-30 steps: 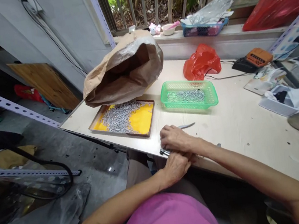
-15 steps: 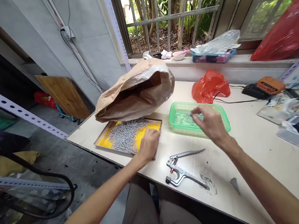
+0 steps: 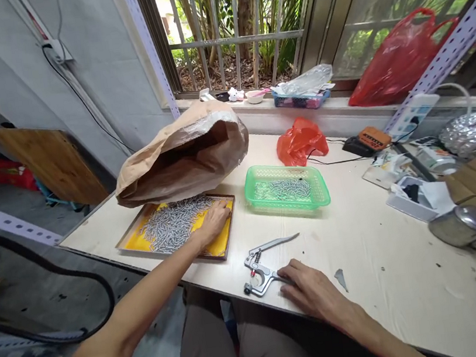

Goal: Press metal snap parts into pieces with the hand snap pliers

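My left hand [image 3: 214, 222] is closed over the right part of a shallow tray [image 3: 228, 236] with a yellow bottom. Its fingertips are tucked down, so anything pinched there is hidden. A heap of small silvery metal pieces [image 3: 174, 226], too small to name exactly, covers much of the tray. On the table's near side, my right hand [image 3: 313, 289] grips the lower handle of metal hand-press pliers [image 3: 265, 281], whose handles are spread apart. Behind it, a green plastic basket [image 3: 287, 210] holds more of the silvery pieces. That basket touches neither hand.
A large brown paper sack [image 3: 187, 162] lies with its mouth towards me, overhanging the tray's back edge. Behind the basket is a crumpled red plastic bag [image 3: 301, 141]. To the right are an orange-black charger [image 3: 368, 141], a grey box [image 3: 413, 201] and a metal pot [image 3: 466, 226].
My right hand has moved from above the green basket down to the pliers' lower handle. My left hand has shifted slightly farther into the tray. The view has turned to the right.
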